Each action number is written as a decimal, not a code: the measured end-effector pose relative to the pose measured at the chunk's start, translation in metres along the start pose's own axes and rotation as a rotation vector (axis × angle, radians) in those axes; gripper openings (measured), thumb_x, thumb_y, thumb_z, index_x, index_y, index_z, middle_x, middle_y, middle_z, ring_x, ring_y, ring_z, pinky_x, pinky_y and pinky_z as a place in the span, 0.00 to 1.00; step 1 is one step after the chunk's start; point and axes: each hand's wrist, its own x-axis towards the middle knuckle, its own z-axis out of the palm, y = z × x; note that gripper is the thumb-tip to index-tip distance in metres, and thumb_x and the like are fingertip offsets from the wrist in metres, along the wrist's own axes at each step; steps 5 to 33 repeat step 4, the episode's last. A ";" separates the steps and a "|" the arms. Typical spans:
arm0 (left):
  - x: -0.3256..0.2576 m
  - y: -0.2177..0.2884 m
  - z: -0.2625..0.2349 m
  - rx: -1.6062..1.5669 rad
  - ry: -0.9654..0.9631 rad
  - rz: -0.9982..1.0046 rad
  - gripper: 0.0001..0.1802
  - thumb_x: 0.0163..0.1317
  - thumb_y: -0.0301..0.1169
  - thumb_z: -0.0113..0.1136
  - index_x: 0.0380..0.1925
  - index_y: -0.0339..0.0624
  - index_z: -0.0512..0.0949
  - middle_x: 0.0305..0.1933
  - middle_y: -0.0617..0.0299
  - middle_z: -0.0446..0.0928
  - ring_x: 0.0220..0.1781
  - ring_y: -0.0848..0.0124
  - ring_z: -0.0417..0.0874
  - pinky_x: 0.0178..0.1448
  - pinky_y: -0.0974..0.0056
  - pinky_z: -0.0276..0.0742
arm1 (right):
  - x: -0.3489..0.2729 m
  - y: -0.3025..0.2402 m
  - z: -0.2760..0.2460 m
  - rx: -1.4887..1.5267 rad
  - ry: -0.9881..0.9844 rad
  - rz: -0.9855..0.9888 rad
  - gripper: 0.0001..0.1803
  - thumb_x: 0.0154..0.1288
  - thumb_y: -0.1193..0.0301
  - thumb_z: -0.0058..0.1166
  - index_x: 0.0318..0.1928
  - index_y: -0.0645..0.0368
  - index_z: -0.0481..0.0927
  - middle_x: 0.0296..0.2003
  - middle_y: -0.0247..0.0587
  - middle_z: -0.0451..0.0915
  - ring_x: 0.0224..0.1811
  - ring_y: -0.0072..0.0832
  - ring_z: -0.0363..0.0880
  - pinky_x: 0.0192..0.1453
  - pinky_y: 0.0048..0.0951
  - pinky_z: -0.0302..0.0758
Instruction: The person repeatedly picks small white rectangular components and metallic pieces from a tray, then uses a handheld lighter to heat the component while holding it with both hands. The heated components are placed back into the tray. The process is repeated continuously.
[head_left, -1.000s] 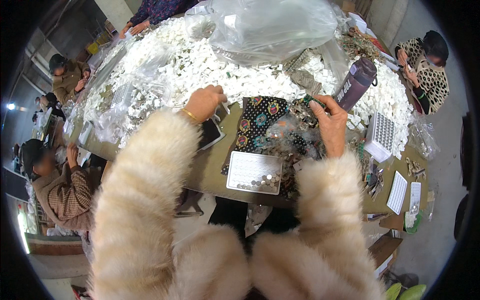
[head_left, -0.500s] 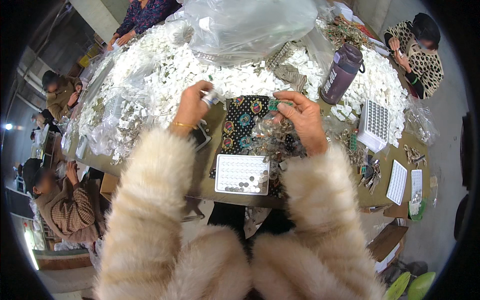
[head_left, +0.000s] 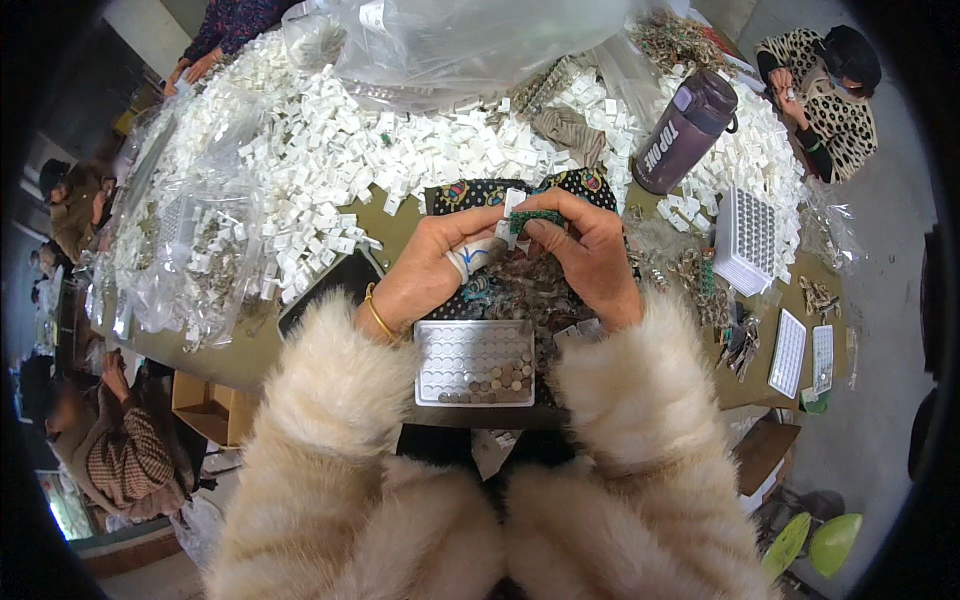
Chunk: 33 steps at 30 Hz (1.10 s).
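Note:
My left hand, a white wrap on one of its fingers, pinches a small white plastic casing upright over the patterned cloth. Facing it, my right hand is closed on a small green circuit board. Board and casing meet at the fingertips; whether one sits inside the other I cannot tell. Below the hands, small metal parts and clear wrapping lie on the black patterned cloth. Nearest me is a white tray with round cells in its lower right part.
A large heap of white casings covers the far table, with a big clear bag on top. A dark bottle stands at right, near stacked trays. A dark flat device lies left. Several people sit around.
My left hand has come from the heap's edge rightward to my right hand, with a white casing now showing in its fingers. My right hand has shifted slightly left with the circuit board.

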 end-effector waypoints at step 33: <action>-0.002 -0.010 -0.005 -0.281 -0.066 -0.069 0.20 0.71 0.24 0.59 0.62 0.35 0.77 0.55 0.60 0.83 0.56 0.75 0.82 0.61 0.68 0.77 | -0.002 0.002 0.004 -0.094 -0.015 0.048 0.09 0.70 0.77 0.59 0.48 0.64 0.83 0.40 0.39 0.84 0.37 0.18 0.81 0.41 0.22 0.78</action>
